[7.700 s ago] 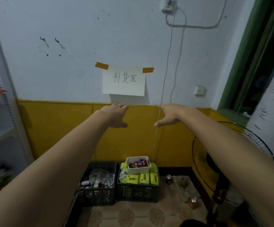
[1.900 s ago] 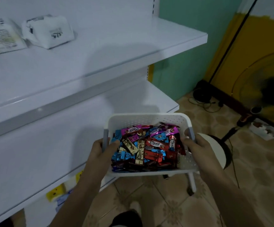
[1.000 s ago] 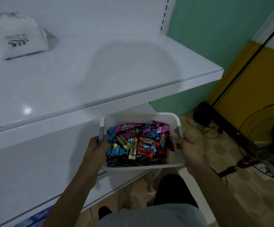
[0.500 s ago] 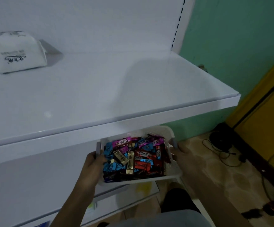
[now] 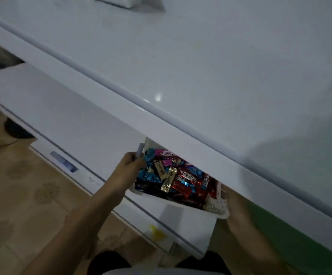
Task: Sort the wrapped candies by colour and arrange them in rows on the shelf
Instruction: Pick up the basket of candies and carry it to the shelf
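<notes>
A basket [image 5: 217, 207] of wrapped candies [image 5: 173, 176] is gripped between the left hand [image 5: 130, 166] and, seemingly, the blurred right hand [image 5: 235, 205], under the shelf [image 5: 181, 76].

A blue label strip [image 5: 63, 164] is taken as the reference. A small yellow tag [image 5: 157, 233] is located below and to the right of it, well apart. A white packet [image 5: 119, 2], cut off by the top edge, is located far above it. A patterned tiled floor [image 5: 22, 205] is seen below and to its left. A dark rounded object [image 5: 16, 130] is positioned on the floor up and to the left of it, with a thin cable [image 5: 0, 145] beside that object. A green wall surface [image 5: 300, 245] is located far to its right.
</notes>
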Demonstrator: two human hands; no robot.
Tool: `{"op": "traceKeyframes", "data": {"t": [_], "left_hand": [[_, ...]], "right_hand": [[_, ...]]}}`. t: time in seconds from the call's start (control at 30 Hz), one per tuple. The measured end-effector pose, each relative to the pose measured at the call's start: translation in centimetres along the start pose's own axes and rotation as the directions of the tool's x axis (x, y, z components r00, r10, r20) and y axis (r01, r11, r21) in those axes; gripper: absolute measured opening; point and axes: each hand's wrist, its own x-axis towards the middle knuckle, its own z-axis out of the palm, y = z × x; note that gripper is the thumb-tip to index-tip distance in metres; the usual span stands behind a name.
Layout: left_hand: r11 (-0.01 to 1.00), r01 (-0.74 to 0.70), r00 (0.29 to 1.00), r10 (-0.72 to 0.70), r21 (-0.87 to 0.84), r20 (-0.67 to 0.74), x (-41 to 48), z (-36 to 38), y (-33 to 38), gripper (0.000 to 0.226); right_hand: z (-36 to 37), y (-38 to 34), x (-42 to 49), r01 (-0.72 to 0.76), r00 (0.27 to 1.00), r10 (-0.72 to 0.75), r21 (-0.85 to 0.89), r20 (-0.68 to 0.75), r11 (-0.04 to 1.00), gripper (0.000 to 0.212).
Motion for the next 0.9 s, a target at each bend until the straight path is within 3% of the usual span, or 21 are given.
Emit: {"op": "traceKeyframes", "data": {"t": [0.07, 0.27, 0.37, 0.47, 0.67, 0.9], "left_hand": [[1.0, -0.005, 1.0, 0.005, -0.019, -0.005, -1.0, 0.2, -1.0, 0.026], [0.991, -0.119, 0.989, 0.124, -0.06, 0.079, 0.2, -1.2, -5.9, 0.034], [0.975, -0.196, 0.974, 0.206, -0.106, 0.093, 2.1, -1.6, -8.5, 0.038], [0.955, -0.25, 0.963, 0.262, -0.162, 0.058, 3.5, -1.5, -10.0, 0.036], [0.927, -0.312, 0.947, 0.321, -0.21, 0.007, 4.3, -0.7, -11.8, 0.03], [0.943, -0.289, 0.948, 0.306, -0.166, 0.085, 5.9, 0.1, -10.6, 0.03]], "right_hand": [[-0.6, -0.1, 0.5, 0.033, 0.999, -0.033, -0.045, 0.008, 0.998, 0.028], [0.4, 3.7, 2.9, 0.016, 0.998, -0.022, 0.088, 0.065, 0.996, 0.022], [1.2, 5.2, 4.6, 0.068, 0.982, -0.077, 0.057, 0.171, 0.996, 0.02], [1.5, 5.7, 5.6, 0.156, 0.974, -0.167, 0.08, 0.155, 0.984, 0.02], [0.8, 8.2, 7.5, 0.235, 0.95, -0.267, 0.194, 0.163, 0.953, 0.044], [0.7, 8.7, 7.3, 0.342, 0.928, -0.362, 0.182, 0.091, 0.922, 0.035]]}}
